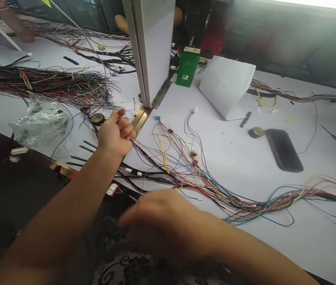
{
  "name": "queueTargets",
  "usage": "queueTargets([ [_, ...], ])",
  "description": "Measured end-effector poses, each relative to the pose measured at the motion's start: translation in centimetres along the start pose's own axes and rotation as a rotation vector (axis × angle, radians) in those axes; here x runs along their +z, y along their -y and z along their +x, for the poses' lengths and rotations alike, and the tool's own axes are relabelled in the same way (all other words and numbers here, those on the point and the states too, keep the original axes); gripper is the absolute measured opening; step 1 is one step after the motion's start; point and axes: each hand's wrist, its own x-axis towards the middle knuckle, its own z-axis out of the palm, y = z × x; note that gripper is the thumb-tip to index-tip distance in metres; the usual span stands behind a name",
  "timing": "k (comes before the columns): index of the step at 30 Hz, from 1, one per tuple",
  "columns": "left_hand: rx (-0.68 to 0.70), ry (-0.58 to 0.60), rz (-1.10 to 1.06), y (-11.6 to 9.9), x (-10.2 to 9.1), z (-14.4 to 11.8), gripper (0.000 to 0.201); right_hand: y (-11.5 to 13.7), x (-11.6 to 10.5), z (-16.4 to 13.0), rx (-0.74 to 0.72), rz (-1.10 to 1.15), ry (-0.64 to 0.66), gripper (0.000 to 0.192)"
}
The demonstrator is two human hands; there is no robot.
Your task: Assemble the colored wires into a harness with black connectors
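Observation:
My left hand is closed into a fist by the brass rail at the foot of the white upright panel, gripping the end of a dark wire bundle. That many-coloured wire harness runs from the fist across the white table to the right edge. My right hand is blurred, low in view near my lap, just below the harness; its fingers point left and I cannot tell whether it holds anything. A roll of black tape lies just left of my left hand.
A large sheaf of loose wires lies at the left, with a crumpled clear plastic bag in front. A green box, folded white paper, a dark phone and another tape roll lie right. Another person's hand is at far left.

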Motion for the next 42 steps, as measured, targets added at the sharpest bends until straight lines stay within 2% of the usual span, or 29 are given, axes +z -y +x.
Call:
queueTargets([
  [3, 0.002, -0.046, 0.018, -0.1, 0.4, -0.1, 0.029, -2.3, -1.8, 2.9, 0.203, -0.028, -0.282, 0.017],
  [5, 0.021, -0.021, 0.032, -0.2, 1.0, -0.7, 0.027, -3.3, -3.3, 5.0, 0.286, -0.165, -0.337, 0.021],
  [8, 0.093, 0.080, 0.052, -0.4, 2.4, -2.3, 0.026, -3.5, -4.8, 7.9, 0.356, -0.403, -0.174, 0.036],
  [10, 0.130, 0.132, 0.069, -0.5, 3.5, -3.6, 0.026, -3.1, -4.9, 9.1, 0.389, -0.506, -0.035, 0.034],
  [12, 0.132, 0.147, 0.083, -0.6, 4.3, -4.6, 0.026, -2.9, -4.5, 9.6, 0.393, -0.563, 0.047, 0.028],
  [15, 0.128, 0.128, 0.094, -0.7, 4.6, -5.2, 0.027, -3.5, -3.9, 9.0, 0.408, -0.592, 0.118, 0.033],
  [18, 0.204, 0.108, 0.081, -0.7, 3.8, -4.7, 0.028, -5.2, -3.6, 7.2, 0.547, -0.580, 0.244, 0.029],
  [21, 0.272, 0.056, 0.052, 0.0, 2.0, -3.5, 0.027, -7.1, -3.2, 5.2, 0.639, -0.576, 0.291, 0.023],
  [24, 0.259, -0.055, -0.001, 0.9, -0.2, -1.9, 0.025, -8.6, -2.3, 3.6, 0.620, -0.575, 0.279, 0.027],
  [27, 0.169, -0.203, -0.088, 1.6, -2.3, -0.7, 0.025, -9.7, -1.2, 2.3, 0.546, -0.599, 0.214, 0.034],
  [30, 0.077, -0.271, -0.123, 1.6, -3.3, -0.8, 0.026, -10.4, -0.4, 1.4, 0.470, -0.672, 0.150, 0.039],
  [33, 0.105, -0.156, -0.076, 1.2, -2.9, -2.5, 0.027, -10.7, -0.2, 1.1, 0.454, -0.773, 0.187, 0.043],
  [38, 0.101, 0.260, 0.059, 0.5, -1.1, -6.3, 0.029, -11.2, -0.7, 1.2, 0.399, -0.799, 0.262, 0.052],
  [40, 0.101, 0.301, 0.114, 0.3, -0.8, -7.2, 0.030, -10.9, -0.9, 1.1, 0.358, -0.741, 0.225, 0.048],
  [42, 0.148, 0.259, 0.142, 0.2, -0.8, -7.8, 0.029, -10.0, -0.8, 0.9, 0.348, -0.746, 0.123, 0.044],
])
